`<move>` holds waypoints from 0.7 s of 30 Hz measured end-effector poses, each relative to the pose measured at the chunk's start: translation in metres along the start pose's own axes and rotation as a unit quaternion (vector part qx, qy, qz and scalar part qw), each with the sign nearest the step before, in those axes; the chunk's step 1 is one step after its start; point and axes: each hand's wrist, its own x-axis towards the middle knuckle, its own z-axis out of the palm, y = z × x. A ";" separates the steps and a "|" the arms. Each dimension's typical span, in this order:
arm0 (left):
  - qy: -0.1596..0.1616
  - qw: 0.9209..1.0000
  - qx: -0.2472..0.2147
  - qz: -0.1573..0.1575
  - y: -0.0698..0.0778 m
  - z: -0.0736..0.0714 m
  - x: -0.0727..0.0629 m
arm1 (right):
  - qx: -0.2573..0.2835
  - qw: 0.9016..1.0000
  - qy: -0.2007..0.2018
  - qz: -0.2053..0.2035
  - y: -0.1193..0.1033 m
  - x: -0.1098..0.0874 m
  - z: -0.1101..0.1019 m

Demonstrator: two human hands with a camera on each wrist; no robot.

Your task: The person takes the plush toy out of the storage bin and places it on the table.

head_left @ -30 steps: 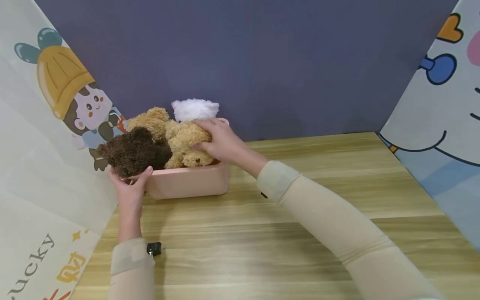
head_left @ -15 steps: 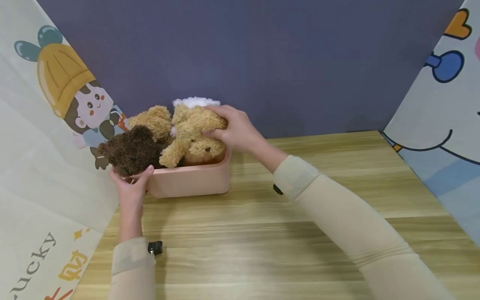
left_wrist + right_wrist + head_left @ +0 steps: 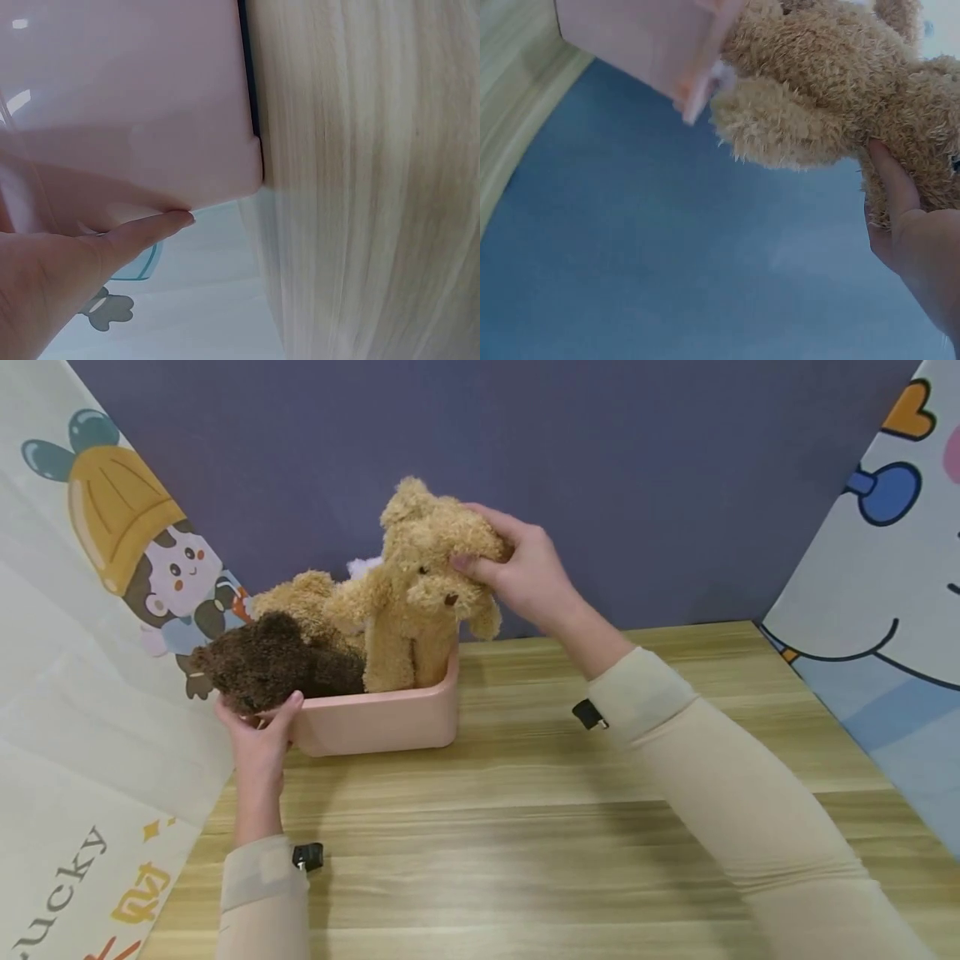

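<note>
Tan teddy bear [image 3: 427, 539], gripped by its head!
Head view: my right hand [image 3: 531, 572] holds it upright over the pink bin [image 3: 375, 725] (dark brown plush [image 3: 258, 664] nearby). Left wrist: my left hand [image 3: 49, 277] clasps the bin's corner, likely steadying. Right wrist: fingers [image 3: 892, 180] press into fur, presumably for purchase.

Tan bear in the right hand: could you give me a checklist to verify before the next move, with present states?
1. Right hand grips the tan bear by its head: ok.
2. Left hand holds the pink bin at its left end: ok.
3. Bin upright on the table: ok.
4. Held bear's feet clear of the bin: cannot tell; they meet the front rim line.
5. Held bear apart from the second tan bear: cannot tell; they overlap in view.
6. Dark brown bear below the rim: not ok.
</note>
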 end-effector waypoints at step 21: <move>-0.009 0.999 -0.024 0.025 -0.006 -0.001 0.003 | 0.148 0.981 0.118 -0.048 -0.020 -0.012 -0.124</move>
